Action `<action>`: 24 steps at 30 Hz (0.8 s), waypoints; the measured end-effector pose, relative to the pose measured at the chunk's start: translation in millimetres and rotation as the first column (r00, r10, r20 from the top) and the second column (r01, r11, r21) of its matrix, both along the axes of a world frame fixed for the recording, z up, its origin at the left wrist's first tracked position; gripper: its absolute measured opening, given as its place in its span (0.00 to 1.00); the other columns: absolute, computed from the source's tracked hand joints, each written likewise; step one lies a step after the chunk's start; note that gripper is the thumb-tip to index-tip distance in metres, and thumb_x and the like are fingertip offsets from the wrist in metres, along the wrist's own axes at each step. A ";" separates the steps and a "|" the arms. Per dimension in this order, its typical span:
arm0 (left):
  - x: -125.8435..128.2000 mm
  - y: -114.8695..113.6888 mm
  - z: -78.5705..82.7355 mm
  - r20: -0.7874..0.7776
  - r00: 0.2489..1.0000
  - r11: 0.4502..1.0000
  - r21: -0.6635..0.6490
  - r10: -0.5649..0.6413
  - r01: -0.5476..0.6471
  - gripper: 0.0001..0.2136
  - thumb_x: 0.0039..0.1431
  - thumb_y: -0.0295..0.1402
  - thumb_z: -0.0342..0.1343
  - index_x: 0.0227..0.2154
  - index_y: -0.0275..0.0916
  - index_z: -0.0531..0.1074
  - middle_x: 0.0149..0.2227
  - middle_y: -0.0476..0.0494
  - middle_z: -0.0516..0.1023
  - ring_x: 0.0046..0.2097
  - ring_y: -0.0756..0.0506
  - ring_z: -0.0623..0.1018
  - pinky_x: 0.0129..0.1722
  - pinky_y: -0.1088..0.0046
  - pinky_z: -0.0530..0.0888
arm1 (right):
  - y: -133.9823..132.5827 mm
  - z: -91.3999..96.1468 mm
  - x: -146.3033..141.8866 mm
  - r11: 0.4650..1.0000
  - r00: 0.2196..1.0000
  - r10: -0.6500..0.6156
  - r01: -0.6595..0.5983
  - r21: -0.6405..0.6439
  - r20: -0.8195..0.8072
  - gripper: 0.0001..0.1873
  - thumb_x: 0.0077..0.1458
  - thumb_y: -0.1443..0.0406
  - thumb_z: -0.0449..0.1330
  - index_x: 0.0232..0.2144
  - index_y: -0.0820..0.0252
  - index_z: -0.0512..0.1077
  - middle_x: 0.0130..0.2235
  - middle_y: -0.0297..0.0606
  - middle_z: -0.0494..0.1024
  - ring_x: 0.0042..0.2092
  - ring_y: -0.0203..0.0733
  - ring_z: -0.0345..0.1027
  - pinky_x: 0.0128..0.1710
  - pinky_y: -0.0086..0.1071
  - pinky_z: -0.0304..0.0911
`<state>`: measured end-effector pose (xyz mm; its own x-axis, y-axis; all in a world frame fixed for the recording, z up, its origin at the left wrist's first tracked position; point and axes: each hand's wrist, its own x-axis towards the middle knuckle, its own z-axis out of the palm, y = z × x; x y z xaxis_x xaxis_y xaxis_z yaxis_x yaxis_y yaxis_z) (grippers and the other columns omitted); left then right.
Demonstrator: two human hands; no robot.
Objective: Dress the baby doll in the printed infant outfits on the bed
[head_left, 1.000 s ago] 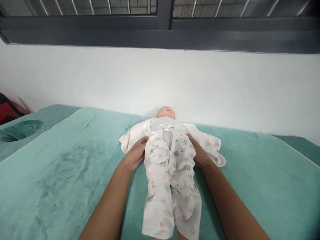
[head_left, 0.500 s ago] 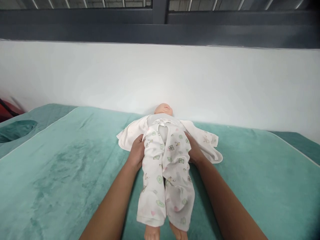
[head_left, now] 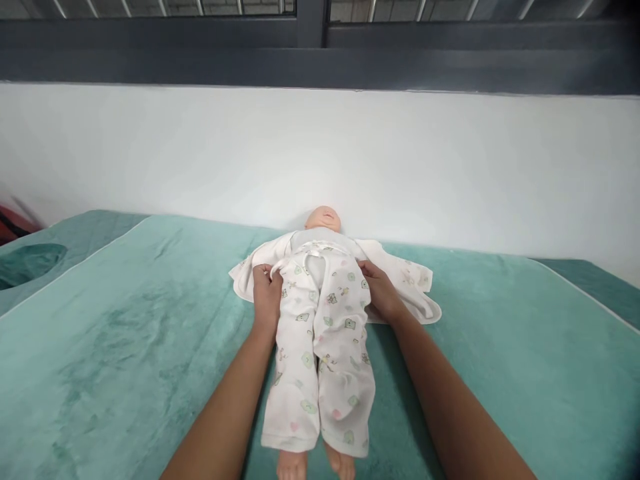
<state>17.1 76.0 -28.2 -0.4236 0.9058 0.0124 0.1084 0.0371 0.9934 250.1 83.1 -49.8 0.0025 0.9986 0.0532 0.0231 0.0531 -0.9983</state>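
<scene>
A baby doll (head_left: 324, 219) lies on its back, head toward the wall and bare feet toward me. White baby trousers (head_left: 295, 340) with a green and pink print cover its legs up to the waist, the crotch split open. Spread under and beside its upper body is a white baby jacket (head_left: 413, 273). Closed at the left side of the waist, my left hand (head_left: 267, 297) pinches the trouser cloth and lifts a small fold. On the opposite side my right hand (head_left: 381, 291) has its fingers closed on the trousers' edge, fingertips partly hidden.
Teal plush covering (head_left: 125, 347) spreads under the doll, wrinkled at the left. Beyond it rises a white wall (head_left: 320, 147) below a dark window frame (head_left: 310, 63). A red and black thing (head_left: 15, 223), only partly in view, sits at the left edge.
My left hand has moved up to the waist and now pinches the trouser cloth. The right hand has come out from behind the trousers to their upper side edge. The view shifts slightly.
</scene>
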 end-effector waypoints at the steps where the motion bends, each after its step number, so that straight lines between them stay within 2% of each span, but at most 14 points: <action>1: 0.9 -1.2 1.5 0.001 1.000 1.000 0.015 -0.007 0.007 0.04 0.54 0.27 0.52 0.31 0.41 0.63 0.28 0.53 0.67 0.31 0.49 0.68 0.33 0.74 0.66 | 0.7 -1.2 0.1 1.000 0.998 -0.029 0.028 0.010 0.062 0.10 0.49 0.62 0.60 0.36 0.58 0.71 0.38 0.37 0.79 0.39 0.45 0.72 0.38 0.36 0.66; 3: 3.2 -3.8 5.7 0.022 0.999 0.996 0.074 -0.046 0.044 0.05 0.54 0.29 0.53 0.35 0.40 0.68 0.33 0.51 0.73 0.35 0.48 0.71 0.37 0.73 0.68 | 0.5 -2.5 -0.5 0.993 0.972 -0.110 0.097 0.072 0.209 0.12 0.52 0.61 0.59 0.39 0.57 0.70 0.41 0.38 0.78 0.42 0.46 0.71 0.41 0.38 0.66; 5: 5.0 -5.3 10.7 0.074 0.993 0.987 0.141 -0.094 0.083 0.07 0.55 0.33 0.54 0.34 0.39 0.74 0.37 0.48 0.77 0.40 0.46 0.73 0.40 0.73 0.69 | -1.7 -1.3 -1.4 0.969 0.923 -0.194 0.126 0.215 0.333 0.15 0.53 0.63 0.58 0.44 0.56 0.69 0.44 0.39 0.77 0.44 0.46 0.70 0.45 0.40 0.66; 9: 2.0 0.2 15.6 0.278 0.943 0.981 0.114 -0.184 0.157 0.17 0.55 0.45 0.56 0.32 0.35 0.77 0.33 0.43 0.79 0.36 0.45 0.74 0.36 0.70 0.71 | -4.8 6.7 -1.6 0.852 0.838 -0.287 0.001 0.524 0.464 0.16 0.56 0.65 0.56 0.48 0.56 0.69 0.50 0.43 0.72 0.50 0.46 0.67 0.49 0.40 0.65; 12: -5.2 8.6 13.5 0.291 0.903 0.949 0.111 -0.315 0.295 0.16 0.51 0.43 0.61 0.36 0.36 0.78 0.36 0.42 0.80 0.37 0.44 0.76 0.37 0.71 0.71 | 1.1 13.9 -0.9 0.786 0.803 -0.342 -0.041 0.617 0.489 0.14 0.62 0.63 0.51 0.47 0.54 0.71 0.52 0.43 0.71 0.55 0.47 0.65 0.56 0.42 0.61; 15: -11.5 14.0 12.6 0.099 0.899 0.901 0.132 -0.427 0.413 0.15 0.50 0.36 0.61 0.42 0.41 0.79 0.45 0.43 0.79 0.46 0.43 0.76 0.46 0.70 0.70 | 15.2 22.0 -1.8 0.796 0.786 -0.339 -0.053 0.603 0.516 0.14 0.64 0.59 0.49 0.44 0.52 0.73 0.51 0.41 0.74 0.55 0.47 0.65 0.59 0.44 0.59; 19: -13.9 16.3 16.4 -0.097 0.866 0.848 0.176 -0.490 0.500 0.16 0.53 0.31 0.57 0.45 0.44 0.78 0.53 0.45 0.75 0.55 0.43 0.72 0.56 0.70 0.65 | 37.1 33.0 -6.3 0.855 0.791 -0.250 -0.090 0.511 0.558 0.11 0.60 0.56 0.54 0.37 0.52 0.73 0.54 0.37 0.74 0.59 0.48 0.62 0.61 0.45 0.54; 22: -11.6 17.7 18.7 -0.128 0.868 0.855 0.157 -0.479 0.495 0.15 0.55 0.33 0.55 0.46 0.43 0.77 0.51 0.44 0.76 0.53 0.43 0.73 0.54 0.69 0.66 | 47.3 37.2 -11.4 0.913 0.865 -0.121 -0.095 0.396 0.486 0.13 0.60 0.54 0.55 0.38 0.53 0.73 0.56 0.34 0.73 0.60 0.47 0.62 0.61 0.42 0.54; 24: -9.1 18.8 18.5 -0.140 0.886 0.878 0.132 -0.442 0.459 0.13 0.56 0.35 0.55 0.43 0.41 0.78 0.47 0.43 0.78 0.48 0.42 0.75 0.51 0.69 0.67 | 50.5 38.3 -14.1 0.938 0.892 -0.096 -0.067 0.339 0.441 0.14 0.60 0.53 0.53 0.38 0.53 0.73 0.55 0.33 0.74 0.56 0.46 0.66 0.57 0.41 0.57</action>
<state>8.0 94.8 -9.7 0.0414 0.9807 0.1910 0.1769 -0.1953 0.9646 235.9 133.7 -11.5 -0.0881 0.9191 0.3841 0.4627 0.3793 -0.8013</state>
